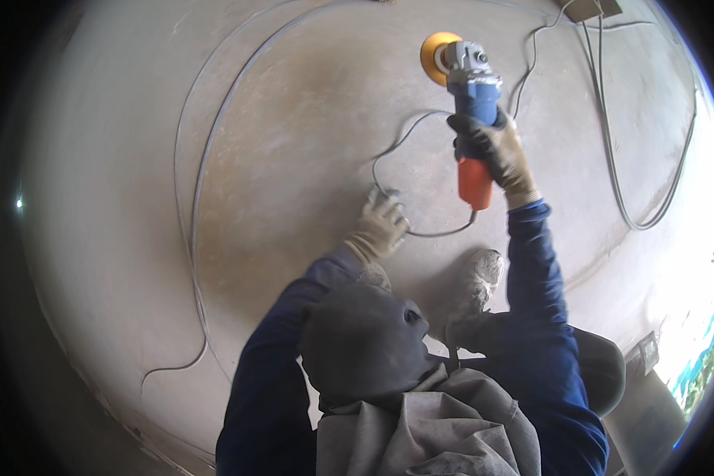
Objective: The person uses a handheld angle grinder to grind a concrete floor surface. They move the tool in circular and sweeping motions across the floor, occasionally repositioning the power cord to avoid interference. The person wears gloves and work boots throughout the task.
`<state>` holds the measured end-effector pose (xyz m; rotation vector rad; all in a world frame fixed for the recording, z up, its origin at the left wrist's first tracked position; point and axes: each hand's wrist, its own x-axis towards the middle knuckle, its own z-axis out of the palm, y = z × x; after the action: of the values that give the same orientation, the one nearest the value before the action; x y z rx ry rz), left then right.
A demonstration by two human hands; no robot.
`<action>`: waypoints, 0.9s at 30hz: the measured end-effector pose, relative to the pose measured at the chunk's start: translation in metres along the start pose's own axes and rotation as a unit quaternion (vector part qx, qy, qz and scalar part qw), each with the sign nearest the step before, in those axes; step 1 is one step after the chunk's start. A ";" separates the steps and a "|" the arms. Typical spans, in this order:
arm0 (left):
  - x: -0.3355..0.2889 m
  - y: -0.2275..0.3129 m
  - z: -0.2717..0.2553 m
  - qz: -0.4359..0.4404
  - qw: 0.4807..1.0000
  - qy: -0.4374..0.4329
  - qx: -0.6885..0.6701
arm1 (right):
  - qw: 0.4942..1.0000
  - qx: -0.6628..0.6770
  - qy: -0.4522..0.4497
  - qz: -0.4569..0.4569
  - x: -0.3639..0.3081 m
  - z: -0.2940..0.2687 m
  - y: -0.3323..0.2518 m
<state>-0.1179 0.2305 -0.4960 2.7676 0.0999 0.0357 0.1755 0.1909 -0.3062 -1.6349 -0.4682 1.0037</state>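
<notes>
My right hand (pixel 500 152), in a tan glove with dark palm and fingers, is wrapped round the blue body of an angle grinder (pixel 475 103). The tool's yellow disc (pixel 436 59) faces away from me at the far end, and its orange rear housing (pixel 475 184) points back toward me. A dark power cord (pixel 444 234) runs from that housing to my left hand (pixel 379 225), gloved alike. My left fingers are curled on this cord, and it loops out beyond them toward the grinder. Slight blur softens the fingertips.
Long grey cables (pixel 201 163) trail across the dusty concrete floor (pixel 293 174) on the left. More cable (pixel 611 151) hangs in a loop at the right, below a brown box-like object (pixel 585 9). My dusty shoe (pixel 481 276) is close behind the cord. Bright daylight enters at the right edge.
</notes>
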 end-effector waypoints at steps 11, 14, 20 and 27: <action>0.040 -0.166 -0.171 -0.075 0.944 -0.047 0.317 | 0.975 -0.034 -0.168 0.142 -0.049 0.000 0.039; 0.029 -0.181 -0.221 -0.104 0.949 0.018 0.297 | 0.974 -0.108 -0.125 0.157 -0.059 0.031 0.061; 0.021 -0.145 -0.256 -0.026 0.961 -0.050 0.272 | 0.931 -0.320 -0.139 0.107 -0.051 0.060 0.111; 0.040 -0.155 -0.239 -0.043 0.968 0.005 0.249 | 0.974 -0.149 -0.024 0.170 -0.049 0.028 0.089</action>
<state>-0.0967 0.4639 -0.3289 3.2607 0.2630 0.0000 0.1079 0.1427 -0.3720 -2.0100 -0.3933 1.2753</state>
